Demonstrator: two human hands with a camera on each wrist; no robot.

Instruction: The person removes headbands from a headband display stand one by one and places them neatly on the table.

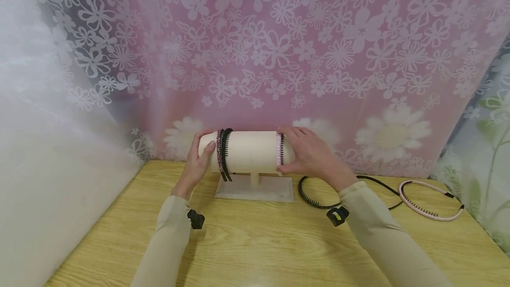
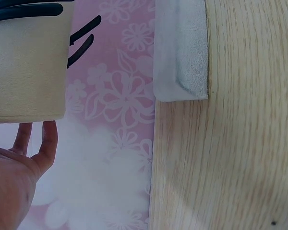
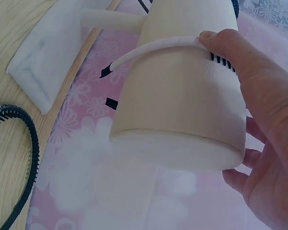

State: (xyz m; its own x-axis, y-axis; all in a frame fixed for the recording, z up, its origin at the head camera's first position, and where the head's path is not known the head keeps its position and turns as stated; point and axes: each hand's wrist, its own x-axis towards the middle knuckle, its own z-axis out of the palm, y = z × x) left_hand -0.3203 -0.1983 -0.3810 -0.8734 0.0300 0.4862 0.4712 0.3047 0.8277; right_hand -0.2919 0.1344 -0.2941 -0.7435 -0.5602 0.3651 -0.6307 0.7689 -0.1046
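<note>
A cream padded cylinder (image 1: 253,152) lies sideways on its stand, whose pale base (image 1: 255,189) rests on the table. My left hand (image 1: 194,163) grips the cylinder's left end, thumb in front, fingers over the top. Beside that thumb, a glittery pink-and-dark headband (image 1: 219,152) and a black toothed headband (image 1: 226,154) sit round the cylinder. Near the right end, my right hand (image 1: 312,152) holds a pale pink toothed headband (image 1: 279,150) that goes round the cylinder. In the right wrist view, its thumb presses the band (image 3: 163,44), whose black tips stick out past the cylinder.
On the wooden table (image 1: 255,242), a black toothed headband (image 1: 318,206) lies partly behind my right forearm. A pink toothed headband (image 1: 432,217) is farther right, overlapping the black one's end. A pink flowered curtain (image 1: 271,56) hangs behind the table, with a whitish sheet (image 1: 59,167) at the left.
</note>
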